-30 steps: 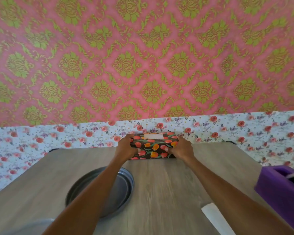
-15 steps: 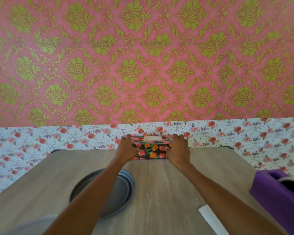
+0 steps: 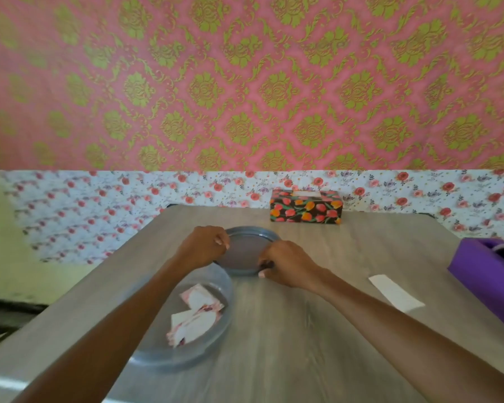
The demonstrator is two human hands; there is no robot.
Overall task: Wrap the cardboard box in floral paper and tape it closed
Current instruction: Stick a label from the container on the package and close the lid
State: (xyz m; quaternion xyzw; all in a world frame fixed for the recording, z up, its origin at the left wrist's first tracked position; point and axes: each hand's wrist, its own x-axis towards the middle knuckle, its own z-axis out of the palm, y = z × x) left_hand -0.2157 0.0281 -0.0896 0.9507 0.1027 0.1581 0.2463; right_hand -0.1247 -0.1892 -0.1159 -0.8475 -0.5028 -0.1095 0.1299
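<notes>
The box wrapped in dark floral paper (image 3: 305, 207) stands alone at the far edge of the wooden table (image 3: 317, 330), a pale strip of tape on its top. Nearer to me lies a round grey metal tray (image 3: 242, 251). My left hand (image 3: 205, 246) grips its left rim with curled fingers. My right hand (image 3: 285, 264) grips its right rim, thumb at the near edge. Both hands are well short of the box.
A clear plastic bowl (image 3: 213, 338) with several paper scraps sits under my left forearm. A white paper strip (image 3: 395, 292) lies to the right. A purple tape dispenser (image 3: 489, 274) stands at the right edge. Patterned wallpaper backs the table.
Both hands let go of the wrapped box, drew back toward me and took hold of the grey tray. The box stays at the far edge. The camera tilted down, showing the bowl.
</notes>
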